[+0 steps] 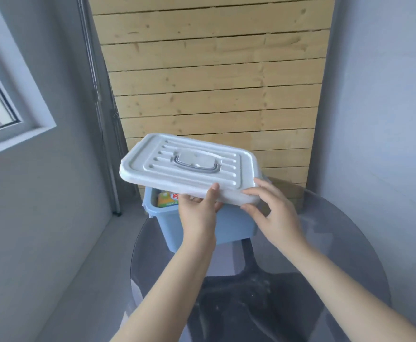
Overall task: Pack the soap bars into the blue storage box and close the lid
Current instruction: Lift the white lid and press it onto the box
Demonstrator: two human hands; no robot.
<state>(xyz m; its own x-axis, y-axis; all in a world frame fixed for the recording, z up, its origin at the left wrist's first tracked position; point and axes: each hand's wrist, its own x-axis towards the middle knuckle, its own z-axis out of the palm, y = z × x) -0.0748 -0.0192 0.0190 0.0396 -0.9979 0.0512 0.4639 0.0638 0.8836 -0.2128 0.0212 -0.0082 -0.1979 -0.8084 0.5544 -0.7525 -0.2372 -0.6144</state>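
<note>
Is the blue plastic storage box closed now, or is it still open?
Open: both hands hold the white ribbed lid tilted above the blue plastic storage box.

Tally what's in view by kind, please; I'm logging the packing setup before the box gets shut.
Storage box, blue: 1
Lid, white, held above the box by the left hand and right hand: 1
Soap pack visible inside the box: 1; any others are hidden
Glass table: 1
Total: 4
</note>
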